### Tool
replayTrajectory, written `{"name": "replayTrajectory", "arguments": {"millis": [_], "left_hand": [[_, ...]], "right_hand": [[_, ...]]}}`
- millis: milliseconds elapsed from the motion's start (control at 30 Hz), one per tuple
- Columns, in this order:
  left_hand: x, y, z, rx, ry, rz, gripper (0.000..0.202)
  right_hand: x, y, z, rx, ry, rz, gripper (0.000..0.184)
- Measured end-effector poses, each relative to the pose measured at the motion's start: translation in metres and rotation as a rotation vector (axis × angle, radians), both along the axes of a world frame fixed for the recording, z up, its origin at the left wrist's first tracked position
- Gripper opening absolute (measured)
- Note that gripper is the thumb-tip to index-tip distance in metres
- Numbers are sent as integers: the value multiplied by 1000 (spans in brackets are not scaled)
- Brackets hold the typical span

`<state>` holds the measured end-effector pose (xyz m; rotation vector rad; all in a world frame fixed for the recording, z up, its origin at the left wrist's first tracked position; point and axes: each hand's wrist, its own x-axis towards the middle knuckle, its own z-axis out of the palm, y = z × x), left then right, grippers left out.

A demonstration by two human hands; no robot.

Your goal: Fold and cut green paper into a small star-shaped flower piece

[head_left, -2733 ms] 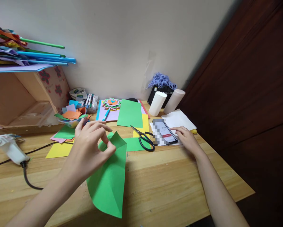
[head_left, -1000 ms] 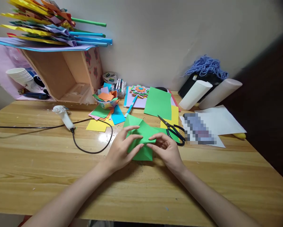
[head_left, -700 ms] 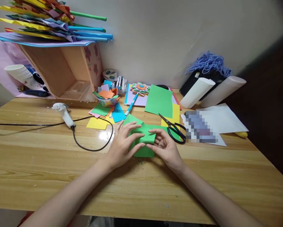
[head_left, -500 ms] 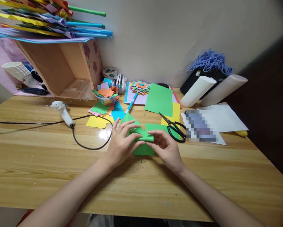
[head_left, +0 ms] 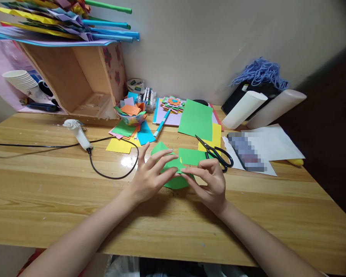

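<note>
A folded green paper (head_left: 173,180) lies on the wooden table (head_left: 74,192) between both my hands. My left hand (head_left: 148,179) rests on its left side, fingers spread, with fingertips pressing the paper. My right hand (head_left: 210,184) pinches the paper's right edge between thumb and fingers. Part of the paper is hidden under my fingers. Another green sheet (head_left: 191,156) lies flat just behind them.
Black scissors (head_left: 216,155) lie right of the paper, by a blurred phone (head_left: 246,151) on white sheets. A glue gun (head_left: 77,132) and its black cord (head_left: 115,175) lie to the left. Coloured paper scraps, a bowl (head_left: 131,117), pens, two white rolls (head_left: 243,109) and a wooden box (head_left: 74,80) stand behind.
My right hand left the phone and joined my left on the green paper. The long sheet has been folded down into a small compact shape on the table.
</note>
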<state>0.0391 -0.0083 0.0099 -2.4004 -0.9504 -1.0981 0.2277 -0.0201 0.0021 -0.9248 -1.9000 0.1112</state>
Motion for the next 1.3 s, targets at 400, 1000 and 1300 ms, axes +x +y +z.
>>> {"name": "replayTrajectory", "arguments": {"millis": [400, 1000, 1300], "left_hand": [[3, -5, 1, -86, -28, -56, 15], [0, 1, 5, -206, -133, 11, 8], [-11, 16, -4, -754, -505, 129, 48]], "right_hand": [[1, 1, 6, 97, -135, -40, 20], [3, 10, 4, -33, -54, 34, 18], [8, 12, -2, -97, 116, -4, 20]]}}
